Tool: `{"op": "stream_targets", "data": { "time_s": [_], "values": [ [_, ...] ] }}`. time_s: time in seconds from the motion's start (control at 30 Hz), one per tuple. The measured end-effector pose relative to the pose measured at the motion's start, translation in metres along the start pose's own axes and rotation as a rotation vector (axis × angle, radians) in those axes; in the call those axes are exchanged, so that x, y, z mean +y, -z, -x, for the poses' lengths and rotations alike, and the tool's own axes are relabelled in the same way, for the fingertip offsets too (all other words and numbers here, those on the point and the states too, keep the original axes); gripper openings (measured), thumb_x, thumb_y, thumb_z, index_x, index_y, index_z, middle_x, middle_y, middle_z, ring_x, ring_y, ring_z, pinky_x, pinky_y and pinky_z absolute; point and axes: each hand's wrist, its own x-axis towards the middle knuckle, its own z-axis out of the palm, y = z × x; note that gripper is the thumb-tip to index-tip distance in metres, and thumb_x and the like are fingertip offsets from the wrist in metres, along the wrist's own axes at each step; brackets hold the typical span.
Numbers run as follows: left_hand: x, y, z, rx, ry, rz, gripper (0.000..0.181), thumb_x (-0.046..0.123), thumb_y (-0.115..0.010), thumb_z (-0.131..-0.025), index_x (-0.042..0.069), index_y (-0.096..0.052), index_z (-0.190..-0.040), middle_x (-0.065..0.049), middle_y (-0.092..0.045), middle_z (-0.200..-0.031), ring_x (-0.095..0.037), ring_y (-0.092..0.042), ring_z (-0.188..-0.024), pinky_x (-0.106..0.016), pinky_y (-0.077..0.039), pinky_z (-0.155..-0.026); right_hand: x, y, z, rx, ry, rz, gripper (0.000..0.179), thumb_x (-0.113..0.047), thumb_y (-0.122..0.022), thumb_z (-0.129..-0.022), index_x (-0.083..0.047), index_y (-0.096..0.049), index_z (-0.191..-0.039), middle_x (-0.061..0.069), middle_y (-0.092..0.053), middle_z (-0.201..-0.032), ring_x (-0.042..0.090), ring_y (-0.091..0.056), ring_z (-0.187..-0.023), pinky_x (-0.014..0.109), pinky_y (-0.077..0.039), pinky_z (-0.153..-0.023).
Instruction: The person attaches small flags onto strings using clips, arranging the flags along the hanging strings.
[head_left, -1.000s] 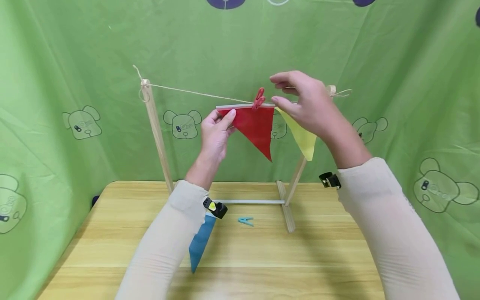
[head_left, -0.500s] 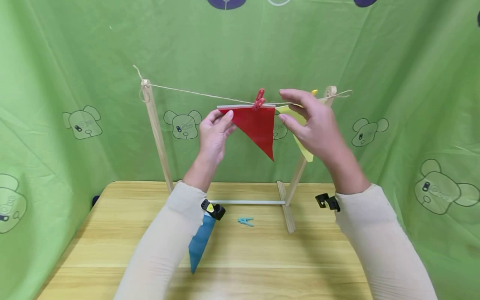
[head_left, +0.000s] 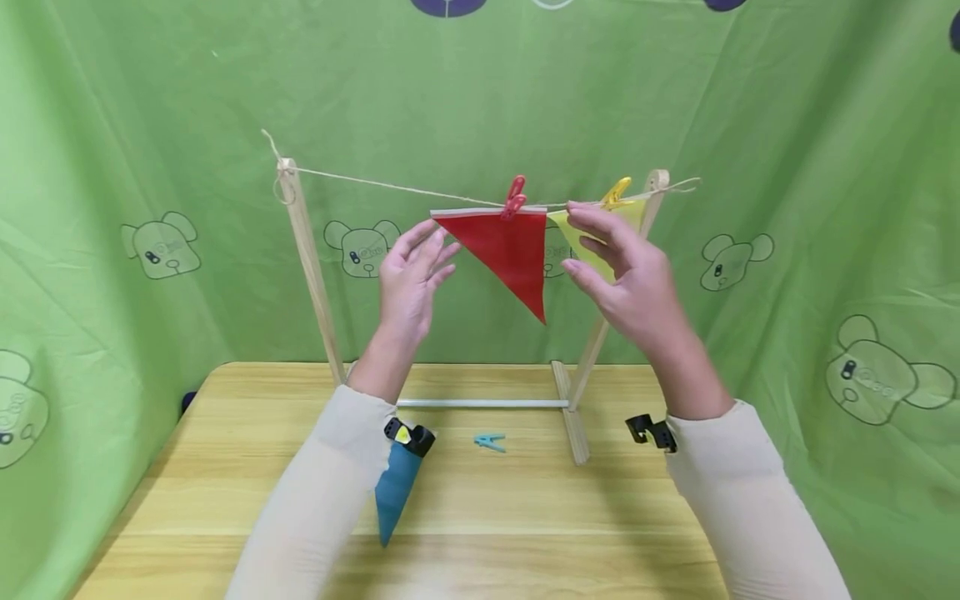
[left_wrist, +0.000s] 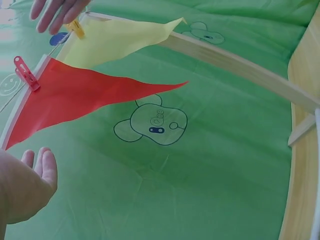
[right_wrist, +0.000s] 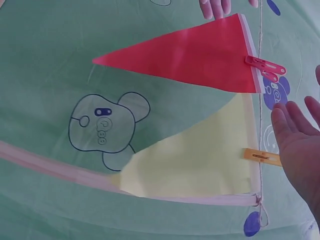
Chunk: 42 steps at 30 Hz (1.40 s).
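A red triangular flag [head_left: 506,250] hangs from the string [head_left: 390,185] by a red clothespin [head_left: 515,197]. Just below its left corner is my left hand [head_left: 407,279], fingers loosely spread and holding nothing; in the left wrist view they sit apart from the cloth. My right hand [head_left: 630,271] stands between the red flag and the wooden post, fingers gently bent with nothing in them. Behind it, partly hidden, a yellow flag [right_wrist: 200,155] hangs from a yellow clothespin [head_left: 617,193].
Wooden posts [head_left: 309,258] carry the string, joined low down by a white rod [head_left: 487,403]. On the wooden table [head_left: 525,517] lie a light-blue clothespin [head_left: 490,442] and a blue flag [head_left: 396,496], partly covered by the left wrist camera. Green curtain surrounds the table.
My left hand has let go of the red flag's left corner and drawn slightly left and down. My right hand has moved down from beside the red clothespin, uncovering the yellow clothespin.
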Motion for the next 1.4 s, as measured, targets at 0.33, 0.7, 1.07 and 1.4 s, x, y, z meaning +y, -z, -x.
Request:
{"op": "stream_targets", "data": {
  "time_s": [0.33,0.7,1.07,1.4],
  "values": [
    [-0.005,0.024,0.018,-0.099,0.004,-0.033,0.056,0.021,-0.062,-0.104,0.007,-0.041,-0.154,-0.015,-0.054,-0.152,-0.042,-0.051,-0.14,-0.042,-0.049,-0.113,0.006,-0.009,0.026,0.03,-0.008,-0.084,0.061,0.019,-0.068,-0.087,0.002,-0.053,-0.145,0.015,-0.049,-0.157,0.018,-0.048,-0.145,0.029,-0.041,-0.118],
    [-0.011,0.042,0.037,-0.163,-0.037,-0.137,0.057,0.012,-0.062,-0.102,0.005,-0.041,-0.154,-0.02,-0.049,-0.154,-0.036,-0.054,-0.137,-0.037,-0.05,-0.112,0.027,-0.021,0.057,0.009,-0.041,-0.087,0.066,0.019,-0.07,-0.086,0.0,-0.052,-0.146,0.014,-0.048,-0.157,0.015,-0.047,-0.146,0.026,-0.039,-0.119],
    [-0.012,0.06,0.052,-0.182,-0.031,-0.23,0.055,0.013,-0.064,-0.1,0.01,-0.046,-0.152,-0.013,-0.056,-0.15,-0.034,-0.056,-0.136,-0.034,-0.051,-0.111,0.043,-0.035,0.087,-0.003,-0.116,-0.114,0.067,0.015,-0.071,-0.088,-0.002,-0.05,-0.149,0.013,-0.048,-0.158,0.016,-0.048,-0.144,0.026,-0.039,-0.119],
    [-0.019,0.081,0.066,-0.228,-0.039,-0.407,0.065,0.013,-0.069,-0.096,0.014,-0.042,-0.155,-0.011,-0.052,-0.154,-0.03,-0.052,-0.139,-0.03,-0.048,-0.112,0.067,-0.051,0.115,-0.024,-0.232,-0.152,0.071,0.006,-0.074,-0.09,-0.011,-0.045,-0.154,0.015,-0.049,-0.156,0.024,-0.046,-0.145,0.026,-0.039,-0.119]
  ]
}}
